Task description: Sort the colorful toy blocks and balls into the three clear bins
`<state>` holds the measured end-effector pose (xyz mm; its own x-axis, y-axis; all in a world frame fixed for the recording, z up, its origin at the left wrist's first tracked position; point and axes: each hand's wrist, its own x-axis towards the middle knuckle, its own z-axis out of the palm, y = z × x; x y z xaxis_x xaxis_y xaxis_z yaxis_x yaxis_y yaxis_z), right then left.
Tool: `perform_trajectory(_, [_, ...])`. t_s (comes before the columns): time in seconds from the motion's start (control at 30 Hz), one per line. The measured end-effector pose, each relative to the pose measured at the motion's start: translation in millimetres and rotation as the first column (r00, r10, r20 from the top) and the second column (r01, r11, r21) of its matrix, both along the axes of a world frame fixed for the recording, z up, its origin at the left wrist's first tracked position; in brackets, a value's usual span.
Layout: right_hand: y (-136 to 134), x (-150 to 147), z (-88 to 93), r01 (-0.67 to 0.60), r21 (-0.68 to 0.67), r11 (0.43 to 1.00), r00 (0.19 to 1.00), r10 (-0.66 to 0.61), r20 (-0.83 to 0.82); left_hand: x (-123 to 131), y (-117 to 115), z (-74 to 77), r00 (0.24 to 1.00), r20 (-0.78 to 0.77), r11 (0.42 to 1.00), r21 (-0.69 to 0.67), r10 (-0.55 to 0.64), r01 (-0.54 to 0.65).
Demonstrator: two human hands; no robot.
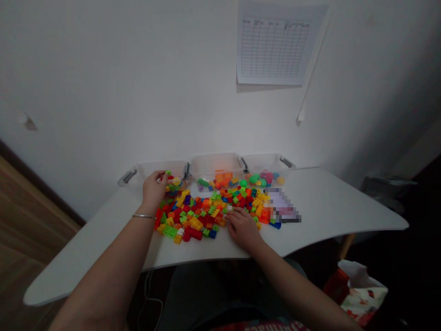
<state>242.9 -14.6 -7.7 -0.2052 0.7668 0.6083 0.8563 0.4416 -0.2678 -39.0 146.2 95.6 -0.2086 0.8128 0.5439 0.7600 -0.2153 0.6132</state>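
My left hand (155, 187) is raised over the near side of the left clear bin (151, 168), its fingertips pinched at a small green toy brick (168, 173). Red and yellow pieces show just past those fingers, partly hidden by them. A wide heap of colourful toy bricks (196, 223) covers the middle of the white table (303, 239). At the heap's right front edge rests my right hand (244, 229). Its fingers reach left onto the bricks, thumb apart, and no held piece shows in it.
Behind the heap stand a middle bin (215, 161) and a right bin (265, 161), both holding coloured pieces. A pixelated flat object (282, 205) lies right of the heap. The wall carries a printed sheet (275, 50). A bag (363, 294) is below the table, at right.
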Motion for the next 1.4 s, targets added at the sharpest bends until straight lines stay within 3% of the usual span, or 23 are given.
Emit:
perform_trajectory(0.1, [0.1, 0.7, -0.3, -0.002, -0.001, 1.000, 1.000, 0.002, 0.004, 3.5, 8.5, 0.7, 0.973, -0.230, 0.991, -0.122, 0.024, -0.054])
perform_trajectory(0.2, [0.0, 0.8, -0.2, 0.001, -0.012, 1.000, 1.000, -0.001, 0.004, 4.7, 12.8, 2.3, 0.895, -0.446, 0.971, -0.206, 0.017, -0.121])
perform_trajectory(0.37, [-0.5, 0.0, 1.2, 0.001, -0.020, 1.000, 1.000, -0.001, 0.008, 4.8, 11.3, 2.3, 0.827, -0.562, 0.956, -0.244, -0.004, -0.161])
perform_trajectory(0.47, [-0.5, -0.5, 1.7, 0.006, -0.017, 1.000, 1.000, -0.006, 0.008, 3.5, 10.1, 0.3, 0.821, -0.571, 0.962, -0.235, -0.019, -0.141])
perform_trajectory(0.57, [-0.4, -0.8, 2.0, 0.016, -0.020, 1.000, 1.000, -0.016, 0.010, 1.5, 10.8, -1.0, 0.860, -0.508, 0.972, -0.223, -0.048, -0.078])
perform_trajectory(0.73, [-1.3, -0.6, 2.7, 0.023, -0.028, 0.999, 1.000, -0.023, 0.014, 1.4, 2.5, 5.1, 0.978, -0.184, 0.983, -0.172, -0.100, 0.068])
perform_trajectory(0.83, [-1.5, -0.3, 1.6, 0.058, -0.035, 0.998, 0.998, -0.058, 0.005, 5.2, -16.5, 12.5, 0.990, -0.010, 0.989, -0.042, -0.143, 0.142])
perform_trajectory(0.97, [-0.7, 0.0, -0.9, 0.101, -0.030, 0.994, 0.995, -0.101, -0.002, 15.3, -50.1, 14.5, 0.953, -0.161, 0.955, 0.110, -0.255, 0.274])
perform_trajectory(1.1, [-0.5, -0.7, -2.0, 0.095, -0.037, 0.995, 0.995, -0.094, 0.019, 33.7, -80.8, -4.1, 0.865, -0.319, 0.902, 0.063, -0.387, 0.426])
perform_trajectory(1.3, [0.2, -2.6, -3.8, 0.046, -0.077, 0.996, 0.994, -0.038, 0.107, 70.3, -125.8, -57.8, 0.782, -0.436, 0.893, -0.140, -0.444, 0.429])
perform_trajectory(1.4, [1.6, -2.9, -3.9, 0.009, -0.096, 0.995, 0.989, 0.005, 0.146, 82.0, -144.2, -76.4, 0.732, -0.467, 0.868, -0.228, -0.495, 0.442])
